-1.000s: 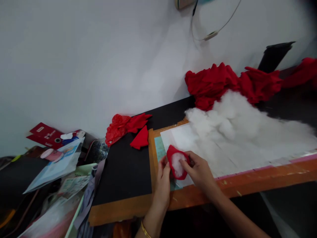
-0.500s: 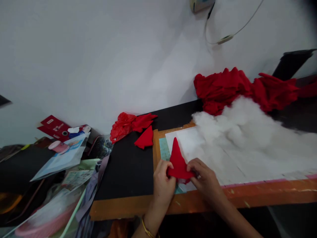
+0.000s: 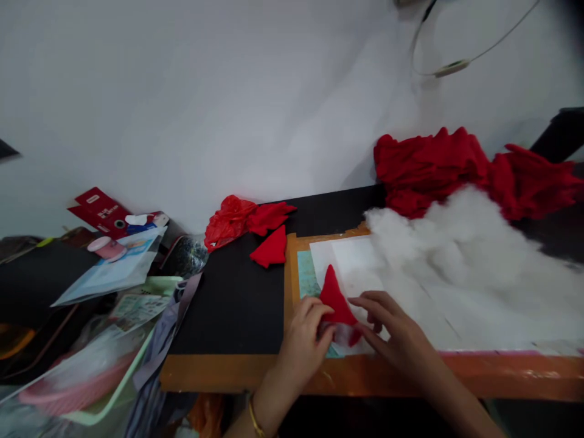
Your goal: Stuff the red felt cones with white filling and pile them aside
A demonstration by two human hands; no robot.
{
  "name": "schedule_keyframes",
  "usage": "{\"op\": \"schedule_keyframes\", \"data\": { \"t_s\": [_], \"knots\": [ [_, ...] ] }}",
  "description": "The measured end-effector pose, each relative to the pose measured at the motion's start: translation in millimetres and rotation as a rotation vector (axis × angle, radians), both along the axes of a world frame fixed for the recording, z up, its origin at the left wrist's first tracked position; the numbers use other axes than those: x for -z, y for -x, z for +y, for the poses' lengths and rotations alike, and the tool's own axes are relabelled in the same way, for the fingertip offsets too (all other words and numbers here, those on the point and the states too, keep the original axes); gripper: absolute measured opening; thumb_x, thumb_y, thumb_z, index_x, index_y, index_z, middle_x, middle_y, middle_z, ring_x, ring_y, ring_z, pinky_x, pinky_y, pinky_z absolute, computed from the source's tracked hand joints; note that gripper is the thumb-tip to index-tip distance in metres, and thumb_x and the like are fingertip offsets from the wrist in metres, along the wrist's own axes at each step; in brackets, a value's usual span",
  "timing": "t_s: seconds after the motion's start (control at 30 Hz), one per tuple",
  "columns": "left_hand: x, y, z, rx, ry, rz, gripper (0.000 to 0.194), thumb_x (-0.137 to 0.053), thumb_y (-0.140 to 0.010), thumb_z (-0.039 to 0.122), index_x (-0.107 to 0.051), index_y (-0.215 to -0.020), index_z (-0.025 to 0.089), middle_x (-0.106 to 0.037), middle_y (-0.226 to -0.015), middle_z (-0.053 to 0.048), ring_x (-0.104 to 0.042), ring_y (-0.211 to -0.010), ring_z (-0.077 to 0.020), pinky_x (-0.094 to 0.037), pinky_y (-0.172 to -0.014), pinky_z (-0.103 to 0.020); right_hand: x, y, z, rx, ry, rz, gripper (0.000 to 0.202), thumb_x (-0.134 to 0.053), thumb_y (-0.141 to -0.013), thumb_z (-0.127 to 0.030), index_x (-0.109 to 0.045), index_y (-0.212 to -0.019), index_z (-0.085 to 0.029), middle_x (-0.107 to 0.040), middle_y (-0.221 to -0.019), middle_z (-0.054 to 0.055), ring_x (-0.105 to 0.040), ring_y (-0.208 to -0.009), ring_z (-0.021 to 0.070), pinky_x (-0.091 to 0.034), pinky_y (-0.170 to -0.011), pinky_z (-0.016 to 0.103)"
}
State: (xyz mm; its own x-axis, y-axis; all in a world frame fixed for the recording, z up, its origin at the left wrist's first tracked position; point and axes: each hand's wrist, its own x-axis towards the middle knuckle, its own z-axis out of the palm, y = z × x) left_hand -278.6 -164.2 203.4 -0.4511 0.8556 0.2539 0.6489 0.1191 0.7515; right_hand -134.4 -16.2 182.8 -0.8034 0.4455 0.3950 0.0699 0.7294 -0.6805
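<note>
A small red cone-shaped fabric piece (image 3: 336, 299), like a little pointed hat, stands tip up near the table's front edge. My left hand (image 3: 305, 331) grips its lower left side between thumb and fingers. At its right corner is my right hand (image 3: 392, 325), thumb and forefinger spread apart, the thumb at or very close to the cloth. Whitish material shows at the bottom opening; what it is I cannot make out. To the right spreads a heap of white stuffing (image 3: 456, 255). Another red pointed fabric piece (image 3: 270, 247) lies flat on the black tabletop.
A red plastic bag (image 3: 230, 220) with red cloth sits by the wall. Behind the stuffing is a pile of red fabric (image 3: 429, 167). At left stand a pale green bin (image 3: 123, 389), a red box (image 3: 103, 210) and a pink cup (image 3: 107, 248). Brown tape edges the table (image 3: 219, 372).
My right hand has loosened from the cone's right corner, its fingers spreading. The cone's lower edge has lifted and shows whitish material. The view has shifted slightly left.
</note>
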Motion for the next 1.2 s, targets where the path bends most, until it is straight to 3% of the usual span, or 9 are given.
{"op": "schedule_keyframes", "data": {
  "t_s": [0.13, 0.2, 0.3, 0.5, 0.67, 0.87, 0.97, 1.07, 1.2],
  "knots": [
    [7.4, -18, 10, 0.157, 0.066, 0.097, 0.022, -0.052, -0.088, 0.010, -0.065, -0.102, 0.021, -0.064, -0.103, -0.006, -0.055, -0.100, -0.0207, -0.047, -0.090, -0.035, 7.6, 3, -1, -0.013, -0.020, -0.205, 0.023, -0.046, -0.088, -0.016, -0.066, -0.096, -0.023, -0.063, -0.096, 0.006, -0.066, -0.082, 0.0190, -0.056, -0.070, 0.031],
    [6.0, -18, 5, 0.191, 0.056, 0.096, 0.022, -0.052, -0.089, 0.012, -0.064, -0.105, 0.020, -0.065, -0.105, -0.006, -0.055, -0.101, -0.0200, -0.046, -0.092, -0.035, 9.6, -4, 4, 0.010, -0.004, -0.223, 0.024, -0.047, -0.088, -0.018, -0.064, -0.103, -0.023, -0.063, -0.101, 0.006, -0.065, -0.081, 0.0182, -0.056, -0.071, 0.030],
    [-0.7, -4, -7, 0.153, -0.005, 0.046, 0.019, -0.052, -0.089, 0.013, -0.064, -0.103, 0.020, -0.068, -0.101, -0.005, -0.059, -0.098, -0.0186, -0.048, -0.089, -0.033, 8.2, -15, 10, 0.020, -0.002, -0.162, 0.030, -0.050, -0.090, -0.022, -0.059, -0.119, -0.027, -0.059, -0.115, 0.007, -0.063, -0.076, 0.0149, -0.056, -0.069, 0.028],
    [-6.3, 33, -11, -0.016, 0.049, 0.180, 0.023, -0.049, -0.091, 0.016, -0.063, -0.109, 0.020, -0.067, -0.111, -0.007, -0.059, -0.108, -0.0205, -0.049, -0.095, -0.038, 12.6, -8, -6, 0.011, -0.081, -0.070, 0.028, -0.049, -0.092, -0.020, -0.058, -0.117, -0.027, -0.059, -0.110, 0.008, -0.064, -0.086, 0.0174, -0.057, -0.073, 0.028],
    [12.7, 21, 6, 0.244, 0.219, 0.359, 0.043, -0.042, -0.088, 0.007, -0.053, -0.130, 0.011, -0.054, -0.138, -0.014, -0.047, -0.130, -0.0245, -0.040, -0.110, -0.043, 27.9, 2, -13, 0.032, -0.181, -0.052, 0.037, -0.046, -0.091, -0.016, -0.054, -0.126, -0.023, -0.058, -0.116, 0.011, -0.061, -0.105, 0.0225, -0.056, -0.087, 0.036],
    [3.7, 34, 9, 0.320, 0.177, 0.157, 0.043, -0.040, -0.090, 0.006, -0.054, -0.129, 0.015, -0.059, -0.134, -0.008, -0.051, -0.126, -0.0171, -0.041, -0.109, -0.033, 20.3, -4, 3, 0.000, -0.150, -0.133, 0.034, -0.047, -0.091, -0.018, -0.054, -0.123, -0.025, -0.063, -0.113, 0.009, -0.063, -0.098, 0.0213, -0.058, -0.080, 0.036],
    [-8.8, 57, -6, 0.159, 0.098, 0.076, 0.035, -0.041, -0.093, 0.011, -0.058, -0.122, 0.017, -0.063, -0.126, -0.007, -0.056, -0.117, -0.0161, -0.044, -0.104, -0.033, 6.7, -15, 9, 0.048, -0.110, -0.172, 0.034, -0.051, -0.092, -0.024, -0.053, -0.125, -0.028, -0.062, -0.115, 0.008, -0.064, -0.088, 0.0184, -0.058, -0.069, 0.029],
    [-16.0, 66, -21, 0.037, 0.094, 0.097, 0.024, -0.044, -0.093, 0.015, -0.062, -0.109, 0.019, -0.067, -0.107, -0.006, -0.060, -0.101, -0.0184, -0.049, -0.091, -0.035, -2.9, -24, 8, 0.116, -0.075, -0.160, 0.019, -0.054, -0.092, -0.031, -0.059, -0.109, -0.027, -0.064, -0.095, 0.004, -0.062, -0.072, 0.0156, -0.053, -0.056, 0.023],
    [-14.8, 49, -19, 0.154, 0.141, 0.142, 0.014, -0.058, -0.087, 0.020, -0.061, -0.100, 0.021, -0.065, -0.095, -0.004, -0.057, -0.093, -0.0199, -0.047, -0.084, -0.034, -1.1, -18, -5, 0.165, -0.045, -0.096, 0.013, -0.057, -0.090, -0.032, -0.058, -0.101, -0.025, -0.059, -0.081, 0.001, -0.057, -0.065, 0.0150, -0.049, -0.054, 0.023]
  ]
}}
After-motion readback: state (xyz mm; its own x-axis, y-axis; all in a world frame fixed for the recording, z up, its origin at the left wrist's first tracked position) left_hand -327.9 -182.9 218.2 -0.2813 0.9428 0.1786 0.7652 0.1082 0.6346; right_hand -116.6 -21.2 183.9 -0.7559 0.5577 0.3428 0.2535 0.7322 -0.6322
